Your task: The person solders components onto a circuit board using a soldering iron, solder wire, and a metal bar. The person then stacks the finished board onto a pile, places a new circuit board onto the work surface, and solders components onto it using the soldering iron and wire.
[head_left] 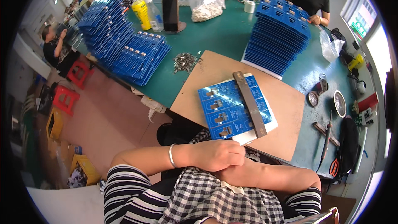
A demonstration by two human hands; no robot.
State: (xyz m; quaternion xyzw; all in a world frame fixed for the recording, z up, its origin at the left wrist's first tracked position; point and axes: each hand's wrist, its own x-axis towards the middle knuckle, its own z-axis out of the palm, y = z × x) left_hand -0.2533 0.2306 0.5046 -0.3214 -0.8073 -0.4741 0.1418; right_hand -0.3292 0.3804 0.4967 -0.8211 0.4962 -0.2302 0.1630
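My left hand (224,155), with a silver bangle at the wrist, is closed, its fingers curled in front of my body. It lies against my right hand (230,175), whose fingers are hidden. Whatever the left fingers may hold does not show. Just beyond both hands is a blue circuit board panel (213,112) on a white backing, with several small metal parts along its left side. A dark flat metal bar (251,105) lies across the panel. Under them is a tan board (286,112) on the green table.
Tall stacks of blue circuit panels stand at left (107,33) and right (277,33). Small metal parts (185,62) lie heaped beside the tan board. A phone (170,14), bottles and a bag of parts are farther back. A soldering iron (327,135) lies right. Other people sit nearby.
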